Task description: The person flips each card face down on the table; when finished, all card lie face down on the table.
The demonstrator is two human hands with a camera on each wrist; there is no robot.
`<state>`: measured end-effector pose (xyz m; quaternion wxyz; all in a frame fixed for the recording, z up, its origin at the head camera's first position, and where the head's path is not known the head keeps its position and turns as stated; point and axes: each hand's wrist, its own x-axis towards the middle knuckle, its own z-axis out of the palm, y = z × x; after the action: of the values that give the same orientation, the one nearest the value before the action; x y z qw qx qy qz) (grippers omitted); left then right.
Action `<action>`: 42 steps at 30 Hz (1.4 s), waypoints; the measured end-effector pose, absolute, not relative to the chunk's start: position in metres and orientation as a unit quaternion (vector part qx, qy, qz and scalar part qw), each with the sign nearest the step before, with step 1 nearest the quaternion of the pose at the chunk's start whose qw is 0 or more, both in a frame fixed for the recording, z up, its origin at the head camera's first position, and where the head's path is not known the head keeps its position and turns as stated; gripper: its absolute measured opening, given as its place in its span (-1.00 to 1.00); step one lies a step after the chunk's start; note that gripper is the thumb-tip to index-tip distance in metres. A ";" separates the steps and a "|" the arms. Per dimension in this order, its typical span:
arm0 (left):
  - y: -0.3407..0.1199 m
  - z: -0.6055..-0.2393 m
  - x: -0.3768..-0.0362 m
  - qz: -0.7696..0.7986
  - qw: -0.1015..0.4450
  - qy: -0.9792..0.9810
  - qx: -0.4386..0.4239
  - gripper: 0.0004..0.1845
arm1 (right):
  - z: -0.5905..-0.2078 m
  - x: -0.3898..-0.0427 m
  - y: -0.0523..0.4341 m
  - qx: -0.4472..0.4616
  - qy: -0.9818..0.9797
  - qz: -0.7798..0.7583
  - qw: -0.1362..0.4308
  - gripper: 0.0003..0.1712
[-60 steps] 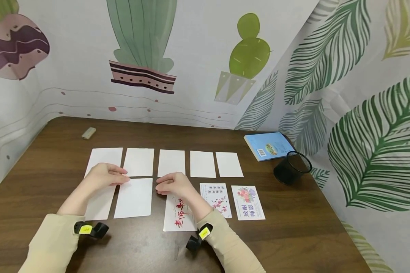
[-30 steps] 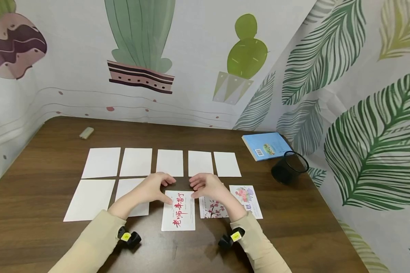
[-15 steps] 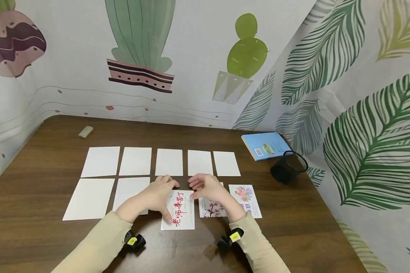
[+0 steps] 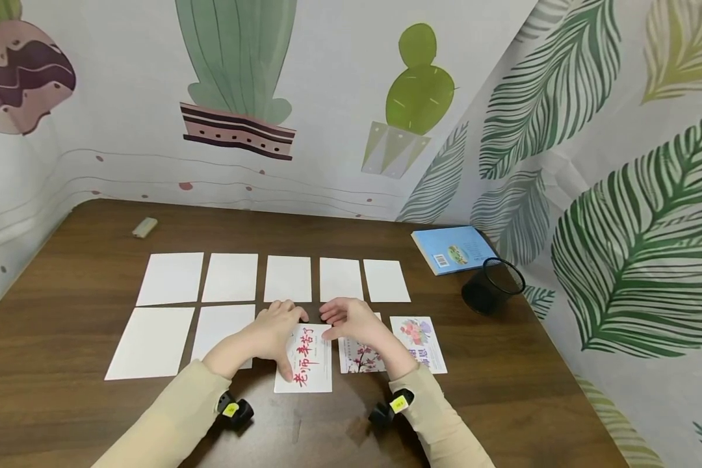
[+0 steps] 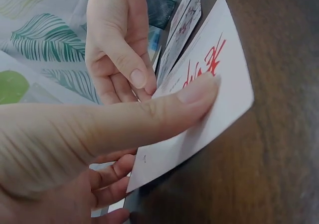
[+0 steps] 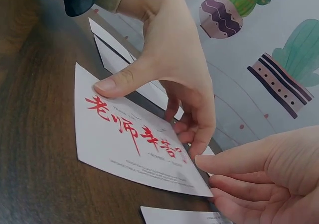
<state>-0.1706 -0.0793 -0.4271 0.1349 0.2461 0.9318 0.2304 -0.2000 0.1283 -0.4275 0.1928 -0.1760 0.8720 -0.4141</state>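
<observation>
A white card with red brush lettering [image 4: 307, 374] lies in the near row on the brown table [image 4: 503, 403]. My left hand [image 4: 277, 327] pinches its left edge, thumb pressed on the face [image 5: 197, 92] and fingers curled beneath, so that edge is raised [image 6: 129, 139]. My right hand [image 4: 351, 320] hovers at the card's far right corner with loosely curved fingers [image 6: 219, 194] touching the corner. A plum-blossom card [image 4: 363, 359] lies partly under my right wrist.
Several blank white cards [image 4: 286, 278] form a far row, with two more at near left [image 4: 150, 341]. A flower card [image 4: 419, 343] lies at right. A blue book [image 4: 453, 249], a black mesh cup [image 4: 493, 286] and a small eraser [image 4: 144, 227] also rest on the table.
Both hands moved right from the blank card to the red-lettered card. My left thumb came down onto its face and its left edge lifted slightly.
</observation>
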 end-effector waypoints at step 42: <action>-0.115 -0.419 -0.191 0.421 0.012 0.888 0.187 0.01 | -0.437 -0.209 0.126 -0.082 0.667 -0.684 0.285 -0.53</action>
<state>-0.1907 -0.1155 -0.4195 0.0120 0.1865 0.8875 0.4212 -0.2091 0.1258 -0.4375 0.2846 -0.0824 0.6667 -0.6839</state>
